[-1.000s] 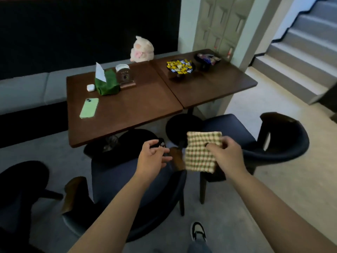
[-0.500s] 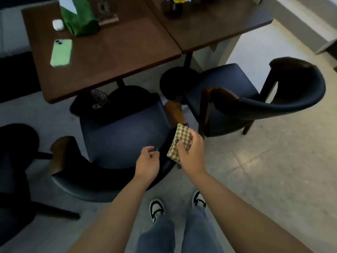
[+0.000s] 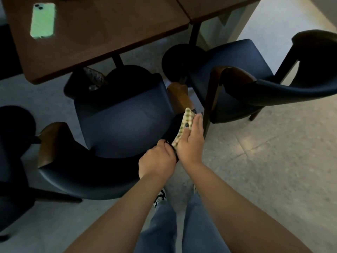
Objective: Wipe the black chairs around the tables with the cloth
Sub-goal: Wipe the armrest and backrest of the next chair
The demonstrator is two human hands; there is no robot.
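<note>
The right hand [image 3: 190,141] lay flat with straight fingers, pressing the checked cloth [image 3: 184,125] against the right end of the near chair's curved black backrest [image 3: 87,178], just below its wooden arm tip [image 3: 179,96]. The left hand [image 3: 157,161] gripped the same backrest edge with curled fingers, touching the right hand's heel. The cloth was folded, green and cream, mostly covered by the palm. The near chair [image 3: 124,125] had a dark blue seat and stood tucked towards the brown table [image 3: 102,30]. A second black chair [image 3: 255,84] stood just right of the near chair, its arm close to the cloth. A green phone [image 3: 42,20] lay on the table beyond the near chair.
</note>
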